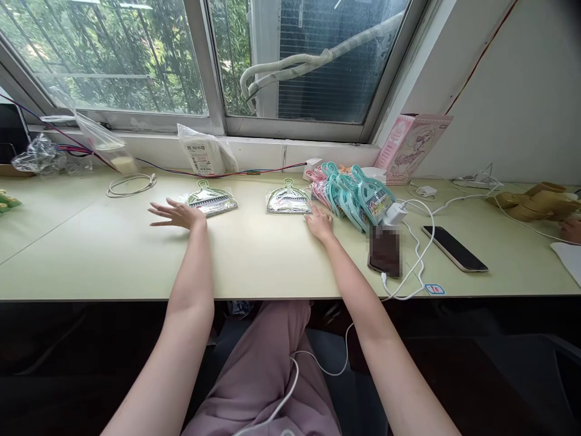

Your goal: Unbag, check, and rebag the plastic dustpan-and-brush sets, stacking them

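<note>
Two small wrapped dustpan-and-brush sets lie flat on the pale green desk [254,260], with their green handles pointing toward the window. My left hand [179,215] has its fingers spread just beside the left set [209,198], which sits at a slight slant. At the lower right corner of the right set [288,198], my right hand [320,223] rests with fingers outstretched, seeming to touch its edge. Right behind that hand is a pile of teal wrapped sets [358,194] with pink ones [319,186] at its left side.
Right of the pile, a phone [385,251] with charging cables and a dark phone [454,249] lie on the desk. A pink box [411,148], a plastic-wrapped packet [204,154] and a coiled cable [131,185] sit farther back. Another person's hand [571,230] shows at far right.
</note>
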Tool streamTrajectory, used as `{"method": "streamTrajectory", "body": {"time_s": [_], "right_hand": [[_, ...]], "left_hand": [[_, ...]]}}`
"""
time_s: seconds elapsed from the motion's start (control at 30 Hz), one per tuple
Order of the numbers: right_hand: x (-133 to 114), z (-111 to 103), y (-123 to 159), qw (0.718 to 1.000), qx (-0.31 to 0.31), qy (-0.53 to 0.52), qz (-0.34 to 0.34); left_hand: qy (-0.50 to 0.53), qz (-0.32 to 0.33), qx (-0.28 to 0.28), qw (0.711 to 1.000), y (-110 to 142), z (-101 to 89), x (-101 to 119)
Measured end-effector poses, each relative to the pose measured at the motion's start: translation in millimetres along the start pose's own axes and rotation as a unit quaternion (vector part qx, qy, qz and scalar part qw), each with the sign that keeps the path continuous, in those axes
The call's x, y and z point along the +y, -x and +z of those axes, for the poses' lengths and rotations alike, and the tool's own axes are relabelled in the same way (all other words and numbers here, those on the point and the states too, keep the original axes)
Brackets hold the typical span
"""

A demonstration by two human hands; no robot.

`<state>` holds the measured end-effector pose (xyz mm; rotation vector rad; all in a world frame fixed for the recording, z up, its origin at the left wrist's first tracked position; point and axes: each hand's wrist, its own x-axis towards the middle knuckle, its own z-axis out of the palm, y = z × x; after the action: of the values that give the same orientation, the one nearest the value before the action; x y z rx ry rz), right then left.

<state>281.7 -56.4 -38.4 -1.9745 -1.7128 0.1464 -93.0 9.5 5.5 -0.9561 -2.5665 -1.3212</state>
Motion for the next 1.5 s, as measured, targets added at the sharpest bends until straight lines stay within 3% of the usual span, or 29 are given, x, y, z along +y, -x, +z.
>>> {"method": "streamTrajectory", "body": {"time_s": [0.07, 0.2, 0.27, 0.33, 0.4, 0.47, 0.53, 0.6, 0.73, 0.8, 0.83, 0.93, 1.0, 1.07, 1.13, 1.23, 1.33, 1.5], "right_hand": [[0.4, 1.1, -4.7, 1.000, 0.010, -0.007, 0.018], [-1.0, 2.0, -18.5, 0.997, 0.031, -0.027, 0.062], [-3.4, 2.1, -25.2, 0.995, 0.036, -0.038, 0.079], [-6.4, 3.2, -30.5, 0.995, 0.027, -0.042, 0.089], [-8.9, 5.5, -33.8, 0.996, 0.016, -0.035, 0.085], [-9.3, 8.2, -35.3, 0.996, 0.025, -0.033, 0.081], [-7.0, 9.4, -35.6, 0.994, 0.039, -0.059, 0.079], [-2.6, 8.5, -35.5, 0.989, 0.042, -0.117, 0.080], [3.3, 4.0, -34.7, 0.957, 0.049, -0.264, 0.108], [0.1, 1.7, -32.6, 0.935, 0.050, -0.332, 0.115], [-3.5, 0.3, -30.6, 0.925, 0.047, -0.362, 0.108], [-19.4, -6.9, -20.5, 0.917, 0.049, -0.393, 0.052], [-31.1, -13.7, -10.8, 0.942, 0.084, -0.324, -0.007], [-41.0, -19.7, -0.6, 0.969, 0.146, -0.181, -0.080], [-48.5, -22.4, 7.9, 0.967, 0.175, -0.048, -0.177], [-55.5, -17.7, 14.9, 0.948, 0.120, 0.016, -0.296], [-58.6, -8.8, 15.6, 0.945, 0.065, 0.017, -0.319], [-55.3, -6.9, 11.9, 0.946, 0.031, 0.025, -0.323]], "left_hand": [[0.055, 0.069, 0.027, 0.996, 14.5, -7.1, 11.0], [0.132, 0.251, -0.041, 0.958, 56.8, -0.4, 38.0], [0.151, 0.333, -0.122, 0.923, 81.6, 13.2, 48.7], [0.155, 0.396, -0.264, 0.866, 105.0, 28.3, 55.1], [0.144, 0.441, -0.397, 0.792, 123.2, 40.3, 57.1], [0.141, 0.452, -0.463, 0.750, 134.2, 46.5, 56.4], [0.173, 0.419, -0.488, 0.746, 137.9, 46.9, 55.7], [0.231, 0.349, -0.493, 0.763, 136.1, 43.6, 56.5], [0.305, 0.095, -0.485, 0.814, 125.9, 34.8, 61.5], [0.328, -0.004, -0.501, 0.801, 121.0, 30.6, 63.5], [0.350, -0.031, -0.524, 0.776, 119.1, 28.3, 64.1], [0.405, -0.066, -0.615, 0.674, 116.5, 21.1, 64.0], [0.418, -0.077, -0.644, 0.637, 116.7, 17.0, 63.1], [0.428, -0.082, -0.636, 0.637, 117.4, 14.9, 62.5], [0.446, -0.076, -0.626, 0.635, 117.6, 15.2, 61.9], [0.460, -0.066, -0.624, 0.628, 116.3, 17.5, 60.0], [0.458, -0.065, -0.624, 0.630, 114.8, 18.5, 57.0], [0.479, -0.086, -0.601, 0.634, 112.6, 18.7, 56.3]]}}
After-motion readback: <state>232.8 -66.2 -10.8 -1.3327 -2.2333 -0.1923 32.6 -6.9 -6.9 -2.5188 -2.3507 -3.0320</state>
